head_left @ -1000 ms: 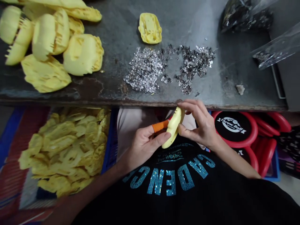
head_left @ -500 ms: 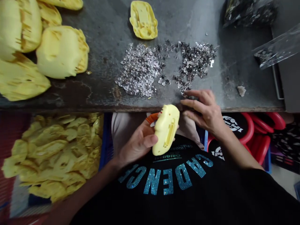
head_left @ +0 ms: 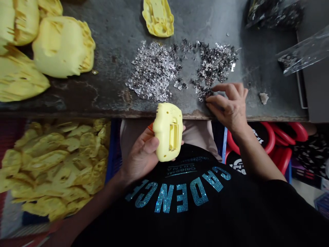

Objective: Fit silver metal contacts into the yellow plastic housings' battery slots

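My left hand (head_left: pixel 141 156) is closed around a yellow plastic housing (head_left: pixel 164 133), its slotted battery compartment facing up. An orange band-like thing (head_left: pixel 150 127) shows by the fingers behind it, partly hidden. My right hand (head_left: pixel 230 106) is curled in a pinch at the near edge of the right-hand pile of small shiny metal pieces (head_left: pixel 213 65). Its fingertips close on a small piece there, mostly hidden by the fingers. To the left lies a larger, brighter pile of the same metal pieces (head_left: pixel 153 73). Another yellow housing (head_left: pixel 158 19) lies inside-up beyond the piles.
Yellow shells (head_left: pixel 63 48) are stacked at the table's left, and a crate of more shells (head_left: pixel 59 164) stands below. Clear bags of metal pieces (head_left: pixel 290 63) lie at the right. Red-rimmed black discs (head_left: pixel 269 139) sit below the table edge (head_left: pixel 102 115) on the right.
My left hand has moved left and turned the yellow housing so its compartment faces up more squarely. My right hand has moved slightly up and right, its spread fingers now curled into a pinch.
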The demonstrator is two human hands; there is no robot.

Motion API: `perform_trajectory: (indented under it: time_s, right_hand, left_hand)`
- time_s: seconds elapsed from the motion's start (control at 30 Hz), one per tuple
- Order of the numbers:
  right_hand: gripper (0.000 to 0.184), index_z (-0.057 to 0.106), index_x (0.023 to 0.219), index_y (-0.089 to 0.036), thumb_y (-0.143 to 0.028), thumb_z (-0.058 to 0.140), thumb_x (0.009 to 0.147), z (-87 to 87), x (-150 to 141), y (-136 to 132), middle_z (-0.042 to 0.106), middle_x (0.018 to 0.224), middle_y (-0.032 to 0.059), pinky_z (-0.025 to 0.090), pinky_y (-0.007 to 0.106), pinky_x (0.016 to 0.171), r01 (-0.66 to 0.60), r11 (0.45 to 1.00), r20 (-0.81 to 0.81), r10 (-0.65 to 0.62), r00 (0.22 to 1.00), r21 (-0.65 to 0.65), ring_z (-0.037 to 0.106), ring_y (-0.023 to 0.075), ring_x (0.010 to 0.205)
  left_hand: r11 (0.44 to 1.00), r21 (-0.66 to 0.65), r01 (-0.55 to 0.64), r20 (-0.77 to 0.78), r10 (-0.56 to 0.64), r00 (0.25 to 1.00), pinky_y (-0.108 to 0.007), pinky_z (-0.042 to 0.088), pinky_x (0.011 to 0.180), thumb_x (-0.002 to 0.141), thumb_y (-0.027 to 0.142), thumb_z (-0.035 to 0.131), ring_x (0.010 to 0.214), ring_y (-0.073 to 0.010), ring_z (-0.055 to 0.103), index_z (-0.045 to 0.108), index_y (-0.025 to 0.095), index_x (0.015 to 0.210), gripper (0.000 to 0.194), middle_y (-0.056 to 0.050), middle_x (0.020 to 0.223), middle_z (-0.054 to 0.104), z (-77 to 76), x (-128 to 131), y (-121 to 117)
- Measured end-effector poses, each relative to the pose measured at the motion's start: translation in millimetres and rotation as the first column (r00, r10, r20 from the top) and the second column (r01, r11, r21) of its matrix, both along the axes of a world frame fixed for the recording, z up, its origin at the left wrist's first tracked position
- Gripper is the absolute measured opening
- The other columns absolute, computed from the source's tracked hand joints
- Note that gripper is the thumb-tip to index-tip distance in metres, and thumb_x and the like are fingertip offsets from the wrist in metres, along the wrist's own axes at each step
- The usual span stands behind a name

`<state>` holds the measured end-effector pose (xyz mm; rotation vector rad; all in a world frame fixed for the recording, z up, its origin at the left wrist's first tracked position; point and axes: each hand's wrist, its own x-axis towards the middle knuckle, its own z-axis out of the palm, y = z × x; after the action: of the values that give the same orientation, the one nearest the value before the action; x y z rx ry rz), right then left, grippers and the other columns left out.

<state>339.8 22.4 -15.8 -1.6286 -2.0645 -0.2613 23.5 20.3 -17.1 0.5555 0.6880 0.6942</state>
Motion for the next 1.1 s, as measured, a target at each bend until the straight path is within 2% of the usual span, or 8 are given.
perform_trajectory:
  time_s: [0.17,0.23,0.4,0.53,0.63,0.73,0.93,1.1]
  right_hand:
    - [0.007,0.08,0.116,-0.035,-0.037,0.073,0.115,-0.7,3,1,0.08,0.131,0.005,0.048,0.057,0.101,0.04,0.999,-0.043,-0.041,0.998,-0.013,0.066,0.0337,0.125]
    - [0.008,0.079,0.118,-0.035,-0.037,0.073,0.114,-3.3,-1,6,0.079,0.131,0.0057,0.049,0.059,0.103,0.037,0.998,-0.059,-0.039,0.998,-0.042,0.065,0.0344,0.126]
    - [0.008,0.081,0.115,-0.032,-0.037,0.076,0.111,-4.6,-8,17,0.079,0.133,0.0085,0.049,0.061,0.105,0.007,0.994,-0.078,-0.016,0.997,-0.113,0.065,0.0378,0.129]
    - [0.012,0.081,0.115,-0.032,-0.038,0.071,0.115,18.1,-19,5,0.082,0.121,0.0051,0.049,0.055,0.102,-0.117,0.99,-0.185,0.1,0.978,-0.081,0.072,0.0317,0.117]
    - [0.019,0.08,0.118,-0.03,-0.045,0.068,0.118,41.2,-34,-10,0.084,0.107,0.0009,0.048,0.047,0.095,-0.298,0.943,-0.292,0.246,0.924,-0.149,0.075,0.0238,0.096]
    - [0.021,0.078,0.117,-0.028,-0.045,0.067,0.12,55.9,-45,-17,0.085,0.102,-0.0009,0.046,0.044,0.093,-0.395,0.898,-0.281,0.336,0.899,-0.191,0.075,0.021,0.09]
    - [0.012,0.073,0.118,-0.027,-0.038,0.068,0.12,67.2,-53,-18,0.086,0.111,0.0001,0.046,0.045,0.093,-0.426,0.898,-0.075,0.42,0.904,-0.11,0.074,0.0215,0.094]
    - [0.024,0.073,0.116,-0.032,-0.048,0.057,0.123,77.1,-56,-23,0.085,0.113,0.0018,0.052,0.053,0.101,-0.359,0.888,-0.04,0.363,0.931,-0.287,0.076,0.0268,0.102]
  left_hand:
    - [1.0,-0.002,0.008,-0.013,-0.008,1.0,-0.046,0.074,0.102,0.093,0.062,0.096,0.148,-0.0431,0.076,0.081,0.03,0.141,0.06,-0.01,0.148,0.085,-2.6,-1,-3]
    - [1.0,-0.004,0.015,-0.004,-0.015,1.0,-0.039,0.075,0.091,0.094,0.063,0.095,0.147,-0.0435,0.076,0.079,0.028,0.145,0.064,-0.012,0.152,0.082,-3.8,-2,-3]
    - [0.998,-0.03,0.06,0.093,-0.057,0.994,-0.025,0.065,0.056,0.102,0.064,0.087,0.103,-0.0316,0.09,0.07,0.028,0.159,0.069,-0.015,0.15,0.083,-5.6,-5,-5]
    - [0.993,-0.041,0.109,0.176,-0.1,0.979,-0.024,0.063,0.05,0.104,0.07,0.082,0.097,-0.0303,0.09,0.069,0.021,0.156,0.073,-0.02,0.144,0.084,-4.0,0,-4]
    - [0.982,-0.063,0.175,0.201,-0.16,0.966,-0.023,0.061,0.047,0.103,0.076,0.078,0.1,-0.0342,0.09,0.064,0.018,0.16,0.082,-0.022,0.14,0.084,-2.5,4,-3]
    - [0.977,-0.066,0.205,0.213,-0.187,0.959,-0.024,0.062,0.047,0.102,0.078,0.078,0.102,-0.0366,0.091,0.063,0.019,0.159,0.084,-0.019,0.135,0.085,-0.9,5,-4]
    - [0.968,-0.016,0.249,0.261,-0.236,0.936,-0.022,0.063,0.048,0.103,0.075,0.079,0.102,-0.0343,0.091,0.067,0.021,0.158,0.078,-0.015,0.131,0.087,6.0,6,-8]
    - [0.974,-0.054,0.22,0.222,-0.203,0.954,-0.02,0.062,0.05,0.104,0.071,0.08,0.113,-0.0384,0.09,0.06,0.023,0.169,0.084,-0.014,0.142,0.085,12.3,4,-15]
